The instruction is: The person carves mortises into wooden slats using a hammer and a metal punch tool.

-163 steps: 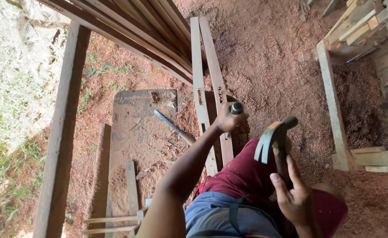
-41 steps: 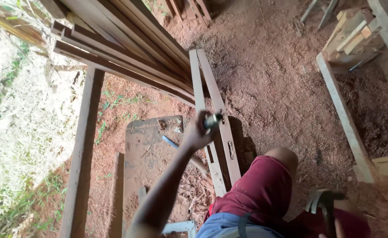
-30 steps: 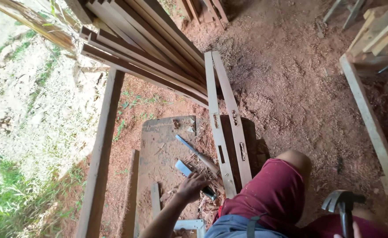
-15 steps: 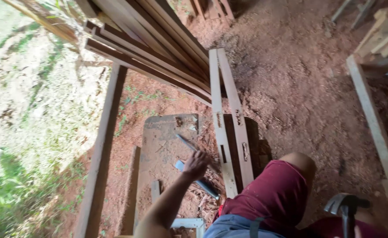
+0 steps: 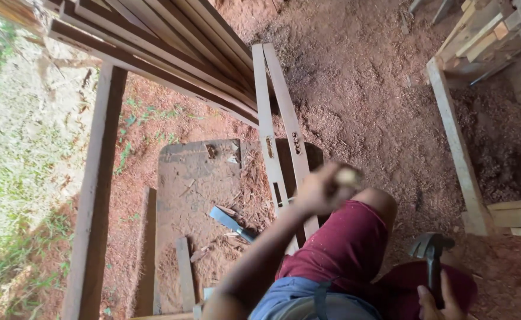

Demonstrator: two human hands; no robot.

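Red dirt floor (image 5: 361,89), stacked planks (image 5: 171,41)

The left arm runs up from the bottom edge of the view at about 6 o'clock, bare to the elbow, and stretches forward toward 1 o'clock, ending in the left hand (image 5: 319,189) near the middle of the picture. That hand is blurred; its fingers (image 5: 331,181) are curled into a closed fist around the pale end of something small, knuckles turned upward. The right hand (image 5: 437,301) sits low at about 4 o'clock, cut off by the bottom edge, its fingers wrapped around a dark handle that stands upright out of the fist. The right wrist and forearm are out of view. A bent knee in dark red shorts lies between the two hands.
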